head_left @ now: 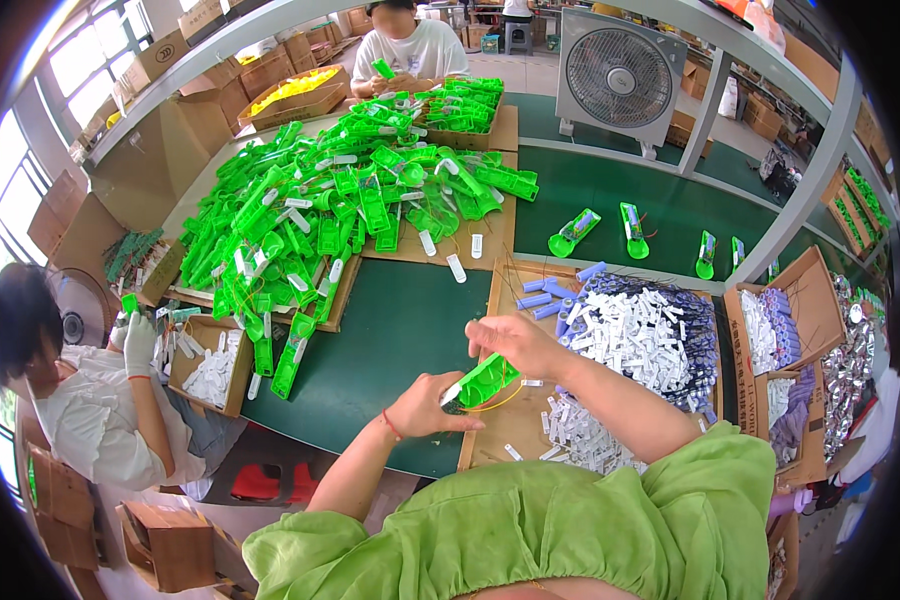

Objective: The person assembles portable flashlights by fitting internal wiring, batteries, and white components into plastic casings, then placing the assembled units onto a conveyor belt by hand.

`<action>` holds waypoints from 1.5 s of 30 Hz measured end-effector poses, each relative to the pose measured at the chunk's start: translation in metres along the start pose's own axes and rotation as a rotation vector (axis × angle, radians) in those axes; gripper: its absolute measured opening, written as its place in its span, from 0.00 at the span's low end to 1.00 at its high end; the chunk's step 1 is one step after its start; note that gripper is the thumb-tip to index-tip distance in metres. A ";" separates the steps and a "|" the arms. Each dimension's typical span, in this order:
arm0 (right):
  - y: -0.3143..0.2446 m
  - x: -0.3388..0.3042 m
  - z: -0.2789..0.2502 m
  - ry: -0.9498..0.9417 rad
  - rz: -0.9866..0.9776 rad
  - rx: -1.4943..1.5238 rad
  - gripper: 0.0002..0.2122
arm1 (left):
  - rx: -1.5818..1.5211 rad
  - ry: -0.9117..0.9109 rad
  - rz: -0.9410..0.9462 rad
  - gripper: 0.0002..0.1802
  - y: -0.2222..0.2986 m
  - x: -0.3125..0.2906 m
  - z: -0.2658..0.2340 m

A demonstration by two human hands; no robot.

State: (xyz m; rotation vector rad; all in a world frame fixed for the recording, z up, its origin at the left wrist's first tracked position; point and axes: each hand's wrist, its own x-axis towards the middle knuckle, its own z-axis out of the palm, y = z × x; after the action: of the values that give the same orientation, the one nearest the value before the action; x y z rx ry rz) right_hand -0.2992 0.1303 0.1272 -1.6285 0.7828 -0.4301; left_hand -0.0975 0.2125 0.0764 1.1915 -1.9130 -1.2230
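Observation:
A bright green plastic casing (490, 378) is held tilted in front of me, its hollow side showing. Yellow and dark wires trail from its lower end. My left hand (430, 405) grips that lower end, where a small white piece shows by the fingers. Curled over the upper end is my right hand (518, 342), its fingertips bent inward and partly hidden. Below and right of the hands, loose white plastic pieces (630, 325) lie heaped in a cardboard tray (482, 440), with blue-purple cylindrical cells (542, 300) along its far left.
A big pile of green casings (320, 190) covers the table's far left. More casings (575, 232) lie beyond the tray. A metal frame (705, 115) and a fan (620, 75) stand behind. Boxes (785, 340) flank the right. Two co-workers handle green parts at left and far side.

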 end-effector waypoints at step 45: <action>0.113 0.053 -0.060 0.369 0.137 -1.362 0.06 | -0.769 0.514 -0.138 0.13 -0.010 0.039 0.027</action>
State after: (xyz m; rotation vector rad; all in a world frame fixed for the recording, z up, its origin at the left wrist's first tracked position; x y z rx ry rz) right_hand -0.3304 0.0440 0.0236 -2.7384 1.6583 -0.0348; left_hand -0.1333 0.1867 0.0561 1.0642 -0.8671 -1.3681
